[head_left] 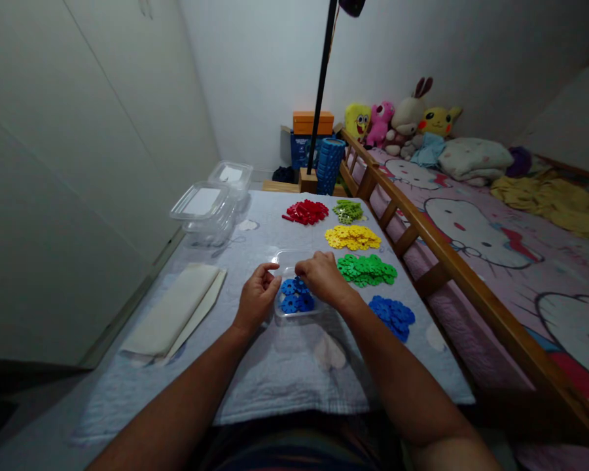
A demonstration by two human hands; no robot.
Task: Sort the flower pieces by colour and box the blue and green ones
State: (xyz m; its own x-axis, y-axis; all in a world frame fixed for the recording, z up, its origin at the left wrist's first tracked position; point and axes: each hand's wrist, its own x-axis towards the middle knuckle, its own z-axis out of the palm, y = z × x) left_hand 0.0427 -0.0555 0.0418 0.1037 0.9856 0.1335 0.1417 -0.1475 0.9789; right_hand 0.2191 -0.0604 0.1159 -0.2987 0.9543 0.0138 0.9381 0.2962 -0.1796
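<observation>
A clear plastic container (294,314) stands on the cloth-covered table before me, with several blue flower-shaped plastic pieces (290,303) lying flat inside. My right hand (321,278) reaches over its right side, fingers pinched together at a darker blue flower-shaped piece (300,283) that they partly cover. At the container's left rim is my left hand (258,294), its fingers loosely curled and thumb and forefinger apart, holding nothing. Blue pieces (392,317) form a pile to the right of my right forearm. Beyond it lies a pile of green flower-shaped pieces (367,269).
Farther back are piles of yellow pieces (353,237), red pieces (307,212) and light green pieces (347,210). Lidded clear containers (203,206) are at the back left. A folded beige cloth (177,311) lies left. A wooden bed rail (412,229) borders the table's right side.
</observation>
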